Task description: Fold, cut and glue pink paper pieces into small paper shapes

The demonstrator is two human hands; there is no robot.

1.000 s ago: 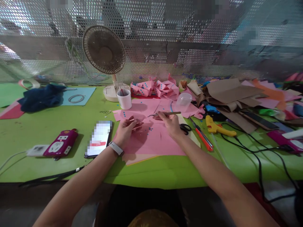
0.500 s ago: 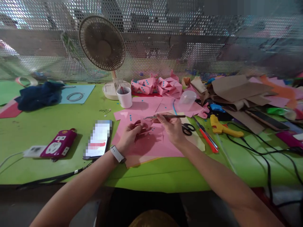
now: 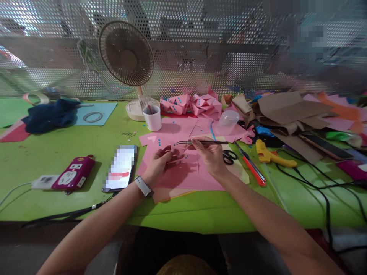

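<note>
Green covers the tabletop [image 3: 86,152] before us, and perforated metal screening closes off its far edge. Near the front edge, at the middle, lies a pink paper sheet [image 3: 183,175]. Over it our left hand [image 3: 160,164] pinches a small folded pink piece [image 3: 172,154], fingers curled narrow around it. Our right hand [image 3: 210,154] grips the tweezers [image 3: 200,142] level, tips pointing left, just above that piece. Left of the sheet lies a phone [image 3: 120,168]; right of it, scissors [image 3: 229,156] and a yellow glue gun [image 3: 272,156]. Farther back stand a white cup [image 3: 152,117], a pile of folded pink shapes [image 3: 192,105] and a fan [image 3: 126,53].
</note>
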